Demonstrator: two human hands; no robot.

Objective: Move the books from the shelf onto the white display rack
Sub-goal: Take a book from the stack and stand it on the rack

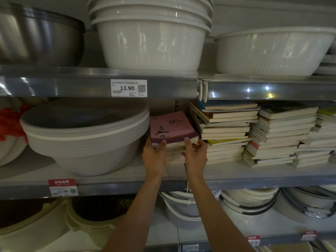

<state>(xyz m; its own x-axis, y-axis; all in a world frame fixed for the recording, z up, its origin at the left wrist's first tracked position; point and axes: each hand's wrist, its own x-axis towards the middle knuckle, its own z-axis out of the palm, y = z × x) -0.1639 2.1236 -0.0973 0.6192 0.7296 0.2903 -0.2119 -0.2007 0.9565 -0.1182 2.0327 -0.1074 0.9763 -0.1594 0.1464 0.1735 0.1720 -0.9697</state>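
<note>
While both hands grip the pink-covered book stack point(172, 131) on the shelf point(109, 176), left hand point(153, 157) and right hand point(195, 155) fingers curled round its near edge, pickup underway; next: lift clear, find rack.

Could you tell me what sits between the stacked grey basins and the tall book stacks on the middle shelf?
In the head view, a short book stack topped by a pink book, gripped by both hands.

Both hands, left point(154, 155) and right point(195, 155), outstretched, fingers curled.

Glossy white plastic basins point(152, 42); shiny metal shelf point(54, 84); paper books point(225, 131).
</note>
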